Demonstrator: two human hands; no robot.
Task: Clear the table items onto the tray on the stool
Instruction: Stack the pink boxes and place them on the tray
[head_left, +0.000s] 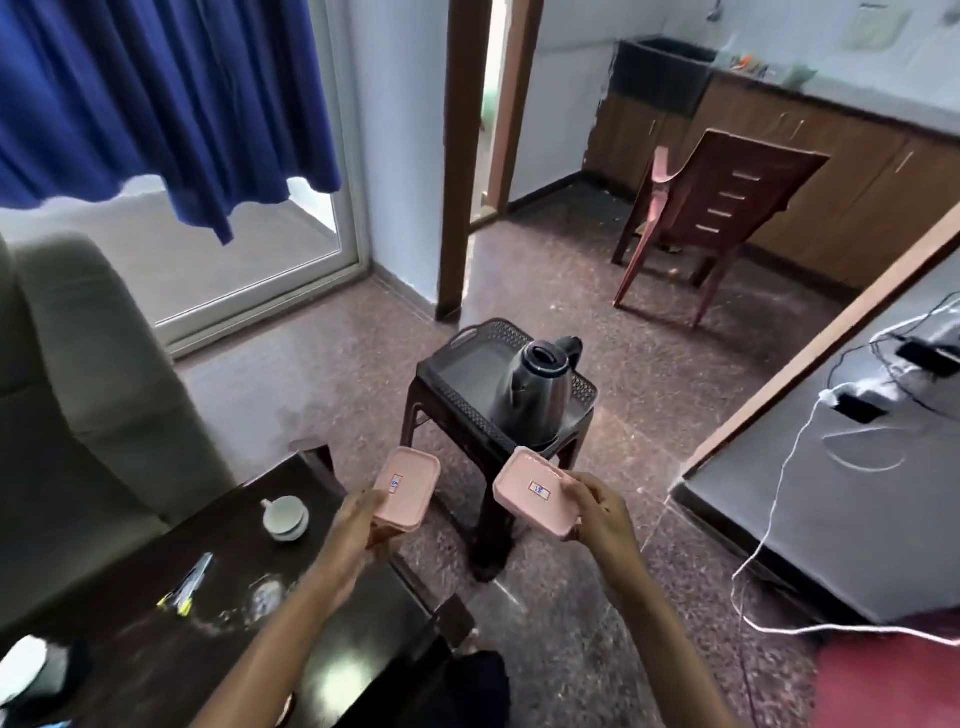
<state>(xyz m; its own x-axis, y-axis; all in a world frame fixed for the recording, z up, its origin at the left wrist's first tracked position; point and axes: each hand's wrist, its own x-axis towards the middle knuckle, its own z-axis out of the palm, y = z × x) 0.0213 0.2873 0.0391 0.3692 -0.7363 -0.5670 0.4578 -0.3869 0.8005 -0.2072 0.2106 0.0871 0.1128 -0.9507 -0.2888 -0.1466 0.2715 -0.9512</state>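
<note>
On the dark table (156, 613) at the near left, a white cup (284, 516) and some pens (188, 584) were left lying. One pink box (406, 490) was gripped by the left hand (358, 525), fingers wrapped round its near end. A second pink container (535, 491) was clasped by the right hand (597, 512), thumb laid over its right edge. Both were held short of the tray (467, 338) on the stool (493, 519), where a kettle (535, 384) was already set.

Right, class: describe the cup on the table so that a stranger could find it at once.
Start at the dark table beside the grey sofa. Near its far edge sits a white cup on a saucer. It is the only crockery there; the pens lie nearer the camera.
</note>
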